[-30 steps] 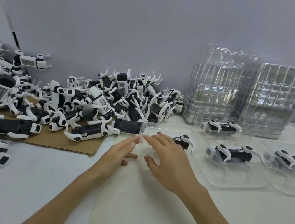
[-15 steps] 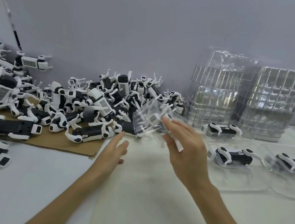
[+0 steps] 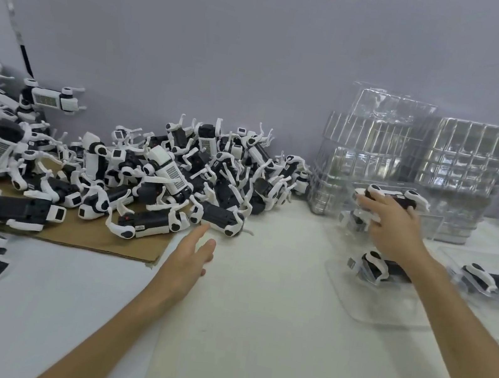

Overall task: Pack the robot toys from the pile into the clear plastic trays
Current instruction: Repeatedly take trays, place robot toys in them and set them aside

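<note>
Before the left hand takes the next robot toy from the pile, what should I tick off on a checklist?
1. Left hand free: ok, open and holding nothing.
2. Toy within reach: ok, a black-and-white robot toy lies at the near edge of the pile, just beyond that hand.
3. Right hand off the packed tray: not ok, it rests on the tray.
4. Right hand's grip on that tray: cannot tell.
5. Empty clear trays in stock: ok, stacked at the back.
</note>
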